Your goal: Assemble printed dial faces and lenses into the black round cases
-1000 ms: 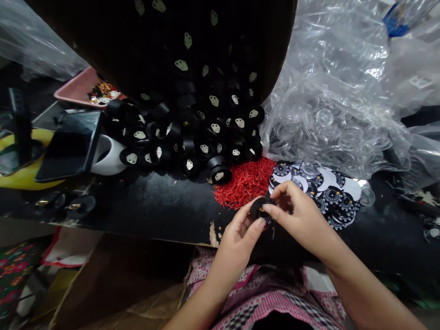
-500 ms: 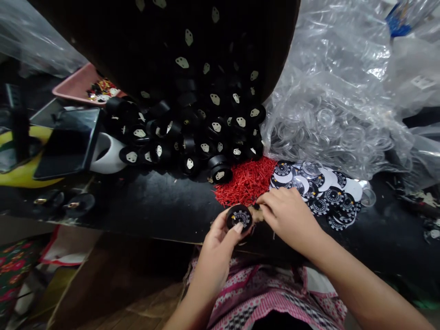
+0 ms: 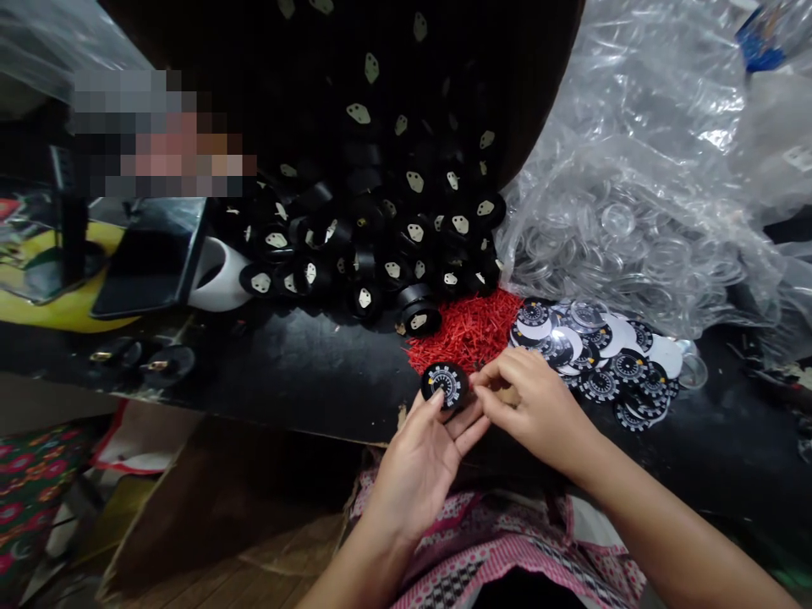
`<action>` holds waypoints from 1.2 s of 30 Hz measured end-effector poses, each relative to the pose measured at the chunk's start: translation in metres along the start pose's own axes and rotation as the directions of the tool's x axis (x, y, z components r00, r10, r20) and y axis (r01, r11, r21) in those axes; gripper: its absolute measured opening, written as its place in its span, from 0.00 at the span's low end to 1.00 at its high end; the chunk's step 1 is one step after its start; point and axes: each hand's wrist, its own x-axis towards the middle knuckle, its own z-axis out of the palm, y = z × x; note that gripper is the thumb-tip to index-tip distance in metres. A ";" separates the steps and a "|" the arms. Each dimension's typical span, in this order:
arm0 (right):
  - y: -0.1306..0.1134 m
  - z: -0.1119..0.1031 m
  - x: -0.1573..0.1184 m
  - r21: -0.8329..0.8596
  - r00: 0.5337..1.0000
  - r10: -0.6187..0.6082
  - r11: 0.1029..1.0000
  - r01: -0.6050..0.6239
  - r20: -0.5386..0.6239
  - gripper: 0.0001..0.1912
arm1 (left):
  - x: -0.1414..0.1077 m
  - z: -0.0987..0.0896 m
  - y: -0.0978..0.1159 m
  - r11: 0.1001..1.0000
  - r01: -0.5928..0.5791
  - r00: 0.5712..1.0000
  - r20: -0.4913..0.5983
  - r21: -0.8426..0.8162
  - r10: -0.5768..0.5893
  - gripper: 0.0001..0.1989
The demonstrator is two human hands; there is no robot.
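My left hand (image 3: 422, 461) holds a round black gauge (image 3: 445, 386), thumb on its face and fingers underneath. White markings and a small yellow patch show on that dial. Just right of the gauge, my right hand (image 3: 529, 402) is pinched at thumb and forefinger; a speck of red shows at the tips, too small to make out. Behind both hands lies a heap of thin red pointers (image 3: 473, 330). Printed dial discs (image 3: 600, 383), black-faced with white backs, are piled beyond my right hand.
Many black round housings (image 3: 415, 309) with pale tabs spill from a large dark container (image 3: 539, 101). A plastic bag (image 3: 634, 152) of clear round covers stands right. At left are a phone (image 3: 149, 258), a white holder (image 3: 219, 283) and two black round pieces (image 3: 168, 365).
My right hand has come away from the heap's near edge to a pinch beside the gauge. My left hand has turned, its fingers now reaching right. The view has shifted slightly left.
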 end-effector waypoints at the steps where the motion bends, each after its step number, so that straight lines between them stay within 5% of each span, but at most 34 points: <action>1: -0.001 -0.001 -0.002 0.016 1.000 0.005 1.000 -0.005 -0.012 0.03 | 0.001 0.002 0.000 1.000 -0.022 1.000 -0.009 -0.009 0.022 0.06; 10: -0.009 -0.006 -0.008 -0.127 0.999 0.032 0.991 -0.036 -0.028 0.08 | -0.004 0.001 -0.009 0.947 -0.273 0.962 0.057 0.171 0.267 0.11; 15: -0.016 -0.011 -0.011 0.133 0.999 0.035 0.991 -0.032 -0.021 0.07 | 0.004 -0.003 -0.009 0.884 -0.325 0.943 0.042 0.337 0.330 0.25; 19: -0.020 -0.009 -0.012 0.105 0.998 0.053 0.993 -0.048 -0.037 0.06 | 0.009 -0.004 -0.013 0.803 -0.310 0.949 0.112 0.509 0.295 0.17; 28: -0.021 -0.011 -0.013 0.067 0.996 0.083 0.994 -0.081 -0.038 0.08 | -0.001 0.002 -0.008 0.702 -0.377 0.925 0.206 0.605 0.319 0.15; 36: -0.024 -0.004 -0.020 0.080 0.996 0.074 0.994 -0.070 -0.053 0.10 | -0.003 0.004 -0.006 0.461 -0.479 0.839 0.235 0.747 0.492 0.09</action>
